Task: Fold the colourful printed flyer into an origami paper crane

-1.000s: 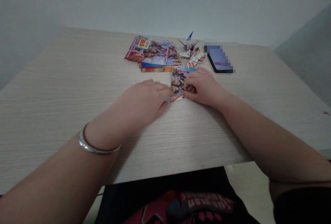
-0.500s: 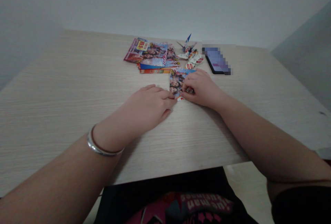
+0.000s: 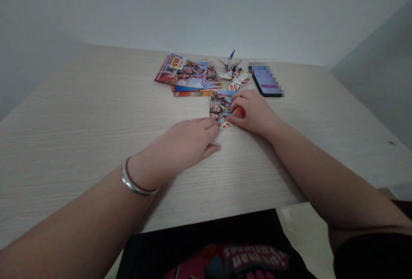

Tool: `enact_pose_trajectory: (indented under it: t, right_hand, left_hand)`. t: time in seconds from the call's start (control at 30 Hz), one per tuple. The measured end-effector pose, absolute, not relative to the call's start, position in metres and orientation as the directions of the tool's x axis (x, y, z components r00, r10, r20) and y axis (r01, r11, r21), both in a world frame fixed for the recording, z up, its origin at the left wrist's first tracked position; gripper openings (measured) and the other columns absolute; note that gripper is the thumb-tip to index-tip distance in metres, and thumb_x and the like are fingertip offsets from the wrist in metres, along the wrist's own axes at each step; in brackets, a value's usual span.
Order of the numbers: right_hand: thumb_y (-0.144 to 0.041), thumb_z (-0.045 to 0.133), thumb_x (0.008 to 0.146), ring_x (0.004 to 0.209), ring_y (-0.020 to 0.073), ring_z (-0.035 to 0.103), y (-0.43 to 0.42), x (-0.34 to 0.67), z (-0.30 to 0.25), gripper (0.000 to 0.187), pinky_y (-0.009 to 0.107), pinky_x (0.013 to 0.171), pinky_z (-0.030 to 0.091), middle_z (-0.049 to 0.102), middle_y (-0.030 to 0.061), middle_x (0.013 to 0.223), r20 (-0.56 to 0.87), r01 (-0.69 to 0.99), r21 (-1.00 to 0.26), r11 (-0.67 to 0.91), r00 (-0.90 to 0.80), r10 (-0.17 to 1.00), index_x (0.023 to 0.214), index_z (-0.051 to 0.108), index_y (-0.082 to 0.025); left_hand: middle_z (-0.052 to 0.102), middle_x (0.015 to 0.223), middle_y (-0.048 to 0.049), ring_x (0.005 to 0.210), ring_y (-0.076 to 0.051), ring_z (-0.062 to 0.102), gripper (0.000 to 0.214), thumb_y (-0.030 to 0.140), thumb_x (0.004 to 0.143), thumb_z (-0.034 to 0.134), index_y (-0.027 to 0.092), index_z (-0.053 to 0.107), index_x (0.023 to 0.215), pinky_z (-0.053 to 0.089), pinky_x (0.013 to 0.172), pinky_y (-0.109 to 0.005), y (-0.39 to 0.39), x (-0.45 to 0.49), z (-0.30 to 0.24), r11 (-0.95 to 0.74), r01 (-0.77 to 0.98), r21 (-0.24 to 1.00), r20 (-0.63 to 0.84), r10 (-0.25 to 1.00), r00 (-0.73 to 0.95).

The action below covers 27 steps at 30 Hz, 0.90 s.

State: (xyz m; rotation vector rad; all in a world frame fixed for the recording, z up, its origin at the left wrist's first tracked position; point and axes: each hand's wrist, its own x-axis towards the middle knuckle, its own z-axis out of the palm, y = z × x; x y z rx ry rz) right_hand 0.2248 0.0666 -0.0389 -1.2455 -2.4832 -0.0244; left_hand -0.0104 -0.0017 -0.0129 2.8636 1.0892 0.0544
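Note:
A small sheet of printed paper point(image 3: 220, 102) with colourful photos lies on the table in front of me. Its near edge is folded up, showing a white strip with red marks. My left hand point(image 3: 193, 141) rests flat at the paper's lower left corner, fingers stretched out and thumb apart. Curled fingers of my right hand point(image 3: 252, 110) pinch the folded right side, where an orange patch shows. That hand covers much of the sheet's right part. Just beyond the sheet are folded paper cranes point(image 3: 236, 74), white, blue and orange.
A stack of colourful leaflets point(image 3: 189, 73) lies at the back, left of the cranes. To their right is a phone point(image 3: 266, 82) with its screen lit and partly pixelated. A wall point(image 3: 206, 8) stands behind the pale wooden table point(image 3: 96, 94).
The fold in the paper has shifted, with more orange and red-marked white showing. My left thumb has moved away from the fingers. The whole view has tilted slightly.

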Motion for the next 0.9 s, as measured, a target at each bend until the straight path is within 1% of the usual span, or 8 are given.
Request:
enact_pose_trajectory:
  t: [0.07, 0.17, 0.27, 0.4, 0.5, 0.67, 0.73, 0.9]
  right_hand:
    - [-0.041, 0.075, 0.080, 0.116, 0.0314, 0.058, 0.065, 0.230, -0.036, 0.033, 0.045, 0.101, 0.045, 0.064, 0.0139, 0.123, 0.333, 0.799, -0.166, 0.578, -0.506, 0.795, 0.104, 0.069, -0.018]
    - [-0.041, 0.076, 0.080, 0.114, 0.0317, 0.061, 0.060, 0.232, -0.030, 0.045, 0.046, 0.100, 0.048, 0.063, 0.0133, 0.121, 0.301, 0.841, -0.204, 0.501, -0.433, 0.850, 0.118, 0.067, -0.019]
    - [-0.041, 0.078, 0.079, 0.112, 0.0318, 0.063, 0.057, 0.230, -0.028, 0.052, 0.046, 0.101, 0.049, 0.062, 0.0133, 0.119, 0.246, 0.874, -0.240, 0.422, -0.365, 0.898, 0.124, 0.065, -0.018]
    - [-0.040, 0.081, 0.075, 0.122, 0.0325, 0.059, 0.058, 0.229, -0.031, 0.064, 0.047, 0.106, 0.047, 0.058, 0.0148, 0.128, 0.231, 0.876, -0.293, 0.382, -0.323, 0.918, 0.132, 0.060, -0.019]
    - [-0.040, 0.080, 0.076, 0.122, 0.0318, 0.058, 0.060, 0.230, -0.032, 0.060, 0.047, 0.107, 0.046, 0.060, 0.0144, 0.128, 0.222, 0.868, -0.325, 0.374, -0.314, 0.923, 0.128, 0.060, -0.019]
    - [-0.047, 0.078, 0.076, 0.102, 0.0296, 0.066, 0.060, 0.232, -0.027, 0.060, 0.044, 0.090, 0.052, 0.068, 0.0139, 0.118, 0.124, 0.894, -0.377, 0.244, -0.212, 0.969, 0.124, 0.060, -0.017]
    - [-0.049, 0.076, 0.077, 0.096, 0.0279, 0.066, 0.060, 0.234, -0.025, 0.061, 0.041, 0.084, 0.051, 0.070, 0.0130, 0.115, 0.106, 0.894, -0.385, 0.229, -0.204, 0.973, 0.125, 0.058, -0.016]
    - [-0.042, 0.070, 0.083, 0.075, 0.0203, 0.062, 0.064, 0.240, -0.024, 0.050, 0.033, 0.066, 0.045, 0.071, 0.0075, 0.098, 0.035, 0.860, -0.453, 0.233, -0.245, 0.969, 0.124, 0.057, -0.017]
  left_hand:
    - [0.063, 0.130, -0.0138, 0.119, -0.028, 0.061, 0.039, 0.037, 0.100, 0.054, 0.012, 0.059, 0.129, 0.048, 0.105, -0.042, -0.002, -0.009, -0.011, -0.747, 0.660, 0.081, 0.008, 0.662, 0.749]
    - [0.063, 0.132, -0.0141, 0.120, -0.030, 0.059, 0.040, 0.036, 0.100, 0.054, 0.013, 0.059, 0.132, 0.045, 0.107, -0.045, -0.001, -0.007, -0.011, -0.764, 0.644, 0.036, 0.036, 0.645, 0.763]
    - [0.064, 0.126, -0.0138, 0.116, -0.030, 0.060, 0.041, 0.037, 0.099, 0.054, 0.012, 0.060, 0.132, 0.043, 0.109, -0.047, 0.001, -0.006, -0.014, -0.771, 0.636, 0.005, 0.050, 0.636, 0.770]
    - [0.065, 0.124, -0.0119, 0.114, -0.029, 0.060, 0.043, 0.038, 0.098, 0.056, 0.015, 0.059, 0.135, 0.041, 0.110, -0.049, 0.002, -0.006, -0.017, -0.776, 0.630, 0.001, 0.059, 0.629, 0.775]
    - [0.065, 0.124, -0.0122, 0.114, -0.029, 0.060, 0.040, 0.038, 0.099, 0.055, 0.014, 0.063, 0.130, 0.045, 0.106, -0.045, 0.001, -0.006, -0.018, -0.779, 0.627, 0.002, 0.078, 0.625, 0.777]
    - [0.055, 0.148, -0.0137, 0.133, -0.029, 0.051, 0.047, 0.039, 0.101, 0.051, 0.011, 0.056, 0.139, 0.042, 0.112, -0.044, -0.001, -0.007, -0.020, -0.780, 0.625, 0.019, 0.105, 0.624, 0.775]
    - [0.055, 0.148, -0.0132, 0.135, -0.030, 0.050, 0.048, 0.040, 0.102, 0.050, 0.012, 0.054, 0.140, 0.041, 0.113, -0.045, -0.001, -0.007, -0.021, -0.773, 0.635, 0.020, 0.103, 0.633, 0.767]
    - [0.056, 0.147, -0.0127, 0.133, -0.031, 0.051, 0.052, 0.043, 0.102, 0.049, 0.012, 0.052, 0.143, 0.042, 0.111, -0.047, -0.002, -0.005, -0.021, -0.755, 0.656, 0.026, 0.079, 0.655, 0.751]
